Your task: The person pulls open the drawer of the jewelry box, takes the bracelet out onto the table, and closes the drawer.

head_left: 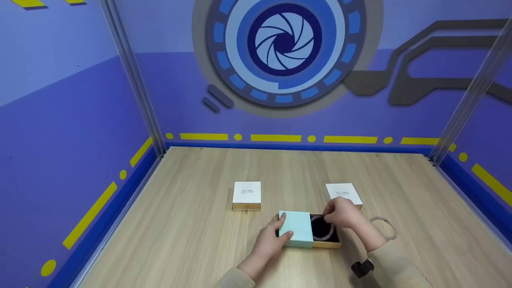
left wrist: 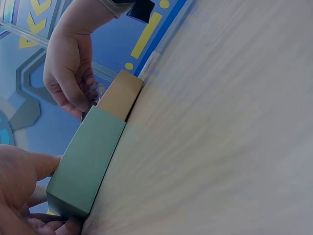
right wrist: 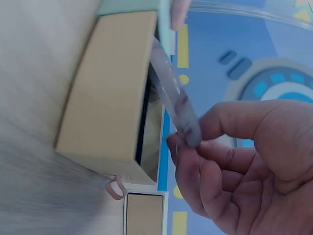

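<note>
A mint-green box sleeve [head_left: 295, 229] lies on the table, with its tan drawer [head_left: 327, 244] pulled partway out to the right. My left hand [head_left: 267, 242] grips the sleeve's left end, thumb on top. Over the drawer's open part, my right hand [head_left: 343, 213] pinches the edge of a greyish translucent bangle [right wrist: 175, 98] between thumb and fingers. That bangle tilts up out of the dark-lined drawer, its lower edge still inside, as the right wrist view shows. A second bangle [head_left: 393, 225] lies flat on the table, right of the drawer and beside my right forearm.
Two white boxes with small print stand behind the green one: one white box [head_left: 247, 193] to the left, the other white box [head_left: 343, 191] partly behind my right hand. A ribbon tab [right wrist: 114, 188] sticks out of the drawer's end. Blue-purple panels [head_left: 176, 100] enclose the wooden table.
</note>
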### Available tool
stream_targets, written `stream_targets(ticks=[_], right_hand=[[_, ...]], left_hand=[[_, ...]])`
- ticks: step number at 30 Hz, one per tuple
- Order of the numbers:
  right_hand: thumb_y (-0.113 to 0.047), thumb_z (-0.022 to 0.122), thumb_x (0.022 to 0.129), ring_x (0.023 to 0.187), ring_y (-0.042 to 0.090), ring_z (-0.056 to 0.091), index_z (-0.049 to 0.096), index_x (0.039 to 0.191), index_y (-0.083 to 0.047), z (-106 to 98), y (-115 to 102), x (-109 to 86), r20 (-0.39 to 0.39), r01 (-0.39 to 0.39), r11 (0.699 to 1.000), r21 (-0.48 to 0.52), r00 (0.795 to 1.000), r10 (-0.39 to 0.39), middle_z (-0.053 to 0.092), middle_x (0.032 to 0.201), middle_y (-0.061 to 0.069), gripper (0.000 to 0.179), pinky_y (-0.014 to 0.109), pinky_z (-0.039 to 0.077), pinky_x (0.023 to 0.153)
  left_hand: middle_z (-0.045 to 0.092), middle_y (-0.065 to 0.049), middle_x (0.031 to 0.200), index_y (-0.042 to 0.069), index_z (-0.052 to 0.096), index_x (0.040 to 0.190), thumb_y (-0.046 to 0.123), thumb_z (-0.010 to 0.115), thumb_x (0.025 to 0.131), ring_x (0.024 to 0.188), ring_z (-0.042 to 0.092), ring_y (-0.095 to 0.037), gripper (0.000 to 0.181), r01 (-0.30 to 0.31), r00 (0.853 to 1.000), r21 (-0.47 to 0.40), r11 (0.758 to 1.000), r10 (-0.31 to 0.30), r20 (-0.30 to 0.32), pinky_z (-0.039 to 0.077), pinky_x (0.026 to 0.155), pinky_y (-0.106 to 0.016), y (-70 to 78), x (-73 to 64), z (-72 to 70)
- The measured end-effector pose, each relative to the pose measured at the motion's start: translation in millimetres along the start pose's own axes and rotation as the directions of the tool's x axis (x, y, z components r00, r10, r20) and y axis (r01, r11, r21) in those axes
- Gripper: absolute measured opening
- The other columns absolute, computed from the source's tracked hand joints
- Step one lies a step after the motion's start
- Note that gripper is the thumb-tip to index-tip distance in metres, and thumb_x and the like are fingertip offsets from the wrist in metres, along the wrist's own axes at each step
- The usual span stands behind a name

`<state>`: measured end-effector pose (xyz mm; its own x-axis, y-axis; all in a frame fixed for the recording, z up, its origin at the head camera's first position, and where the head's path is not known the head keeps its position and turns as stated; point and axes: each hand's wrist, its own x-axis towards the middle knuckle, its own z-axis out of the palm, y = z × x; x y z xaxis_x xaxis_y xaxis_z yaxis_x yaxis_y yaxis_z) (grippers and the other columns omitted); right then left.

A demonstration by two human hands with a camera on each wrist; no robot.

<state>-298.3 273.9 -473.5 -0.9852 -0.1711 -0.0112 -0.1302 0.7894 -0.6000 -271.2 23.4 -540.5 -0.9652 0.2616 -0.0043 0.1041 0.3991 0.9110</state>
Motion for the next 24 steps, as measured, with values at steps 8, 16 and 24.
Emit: stream_targets(ticks=[8, 16, 24], right_hand=[[-0.002, 0.077, 0.087, 0.069, 0.012, 0.070, 0.077, 0.093, 0.006, -10, 15, -2.7, 0.105, -0.041, 0.968, 0.249, 0.994, 0.015, 0.077, 0.081, 0.011, 0.010, 0.025, 0.060, 0.063], [-0.002, 0.077, 0.087, 0.072, 0.011, 0.071, 0.076, 0.096, 0.008, -11, 23, -3.4, 0.112, -0.059, 0.949, 0.310, 0.993, 0.025, 0.078, 0.085, 0.012, 0.013, 0.027, 0.063, 0.067], [-0.002, 0.076, 0.090, 0.078, 0.015, 0.075, 0.075, 0.101, 0.010, -14, 30, -4.9, 0.106, -0.068, 0.942, 0.327, 0.994, 0.035, 0.078, 0.090, 0.016, 0.016, 0.032, 0.065, 0.071]], left_hand=[[0.033, -0.026, 0.164, 0.009, 0.045, 0.155, 0.025, 0.070, 0.099, 0.153, 0.031, -0.046, 0.063, 0.011, 1.000, 0.014, 1.000, -0.011, 0.002, 0.028, 0.125, -0.060, -0.6, 0.1, 0.7], [0.034, -0.029, 0.163, 0.005, 0.046, 0.153, 0.024, 0.070, 0.098, 0.152, 0.032, -0.047, 0.063, -0.027, 1.000, -0.007, 1.000, 0.027, -0.013, 0.028, 0.124, -0.061, -2.3, -1.1, 0.5], [0.032, -0.027, 0.165, 0.007, 0.045, 0.155, 0.025, 0.070, 0.099, 0.154, 0.029, -0.046, 0.064, -0.005, 1.000, -0.015, 1.000, 0.005, -0.004, 0.026, 0.125, -0.060, -1.1, -0.6, 0.6]])
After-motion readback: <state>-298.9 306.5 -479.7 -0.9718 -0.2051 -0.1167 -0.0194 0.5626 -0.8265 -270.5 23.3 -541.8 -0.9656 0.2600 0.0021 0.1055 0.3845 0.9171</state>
